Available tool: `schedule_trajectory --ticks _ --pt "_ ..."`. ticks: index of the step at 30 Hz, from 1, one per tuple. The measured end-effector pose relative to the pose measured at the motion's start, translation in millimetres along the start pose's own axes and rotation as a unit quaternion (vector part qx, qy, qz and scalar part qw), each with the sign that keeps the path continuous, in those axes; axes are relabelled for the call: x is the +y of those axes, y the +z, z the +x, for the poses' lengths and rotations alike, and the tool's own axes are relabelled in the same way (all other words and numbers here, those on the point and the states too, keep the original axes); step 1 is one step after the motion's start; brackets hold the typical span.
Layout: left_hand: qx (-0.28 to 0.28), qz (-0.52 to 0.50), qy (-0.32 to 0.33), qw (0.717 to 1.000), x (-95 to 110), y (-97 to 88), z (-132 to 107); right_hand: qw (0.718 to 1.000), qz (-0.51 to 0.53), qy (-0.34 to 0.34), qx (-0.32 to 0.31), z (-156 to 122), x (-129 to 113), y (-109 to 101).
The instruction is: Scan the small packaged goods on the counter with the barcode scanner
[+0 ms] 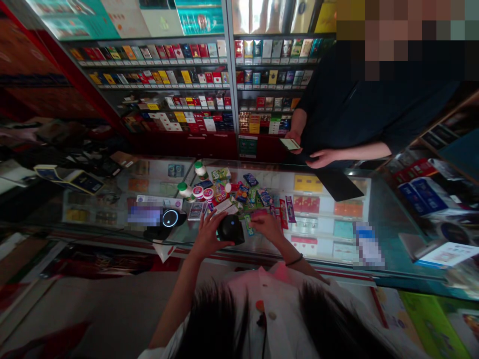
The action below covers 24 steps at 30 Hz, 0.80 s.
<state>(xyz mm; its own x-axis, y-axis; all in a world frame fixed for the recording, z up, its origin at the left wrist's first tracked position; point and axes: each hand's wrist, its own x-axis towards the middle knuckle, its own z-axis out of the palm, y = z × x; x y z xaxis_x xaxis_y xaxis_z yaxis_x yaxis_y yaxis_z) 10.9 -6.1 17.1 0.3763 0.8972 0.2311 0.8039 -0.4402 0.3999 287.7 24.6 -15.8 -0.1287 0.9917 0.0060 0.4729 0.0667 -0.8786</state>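
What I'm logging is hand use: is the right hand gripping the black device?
No, the left hand holds the black device, while the right hand is apart from it.

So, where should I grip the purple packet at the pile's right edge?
Probably pinch the purple packet across its middle, the right hand coming from the right: it's narrow, lies lengthwise front to back, and a red packet sits close on its left.

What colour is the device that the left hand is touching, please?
The device is mostly black, as the head view shows.
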Motion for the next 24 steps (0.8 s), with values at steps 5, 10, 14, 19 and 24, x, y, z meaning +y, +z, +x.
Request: schedule_trajectory --ticks 5,10,14,19,24 --pt "-0.004 0.001 0.004 1.000 2.1 -0.8 0.5 1.000 0.006 0.013 -0.013 -3.9 -2.9 4.1" --pt "-0.003 0.000 0.000 1.000 0.7 0.5 0.6 1.000 0.003 0.027 -0.001 -4.2 -3.4 7.4" --pt "-0.001 0.003 -0.004 1.000 0.9 -0.1 0.9 0.999 0.005 0.042 -0.002 -4.5 -2.7 9.5" --pt "-0.002 -0.005 -0.004 1.000 1.5 -0.5 0.7 0.998 0.022 0.065 -0.017 -5.4 -1.7 11.0" --pt "-0.002 -0.023 -0.004 1.000 3.6 -1.2 1.0 0.997 0.051 0.059 -0.001 -2.8 -2.3 5.9"
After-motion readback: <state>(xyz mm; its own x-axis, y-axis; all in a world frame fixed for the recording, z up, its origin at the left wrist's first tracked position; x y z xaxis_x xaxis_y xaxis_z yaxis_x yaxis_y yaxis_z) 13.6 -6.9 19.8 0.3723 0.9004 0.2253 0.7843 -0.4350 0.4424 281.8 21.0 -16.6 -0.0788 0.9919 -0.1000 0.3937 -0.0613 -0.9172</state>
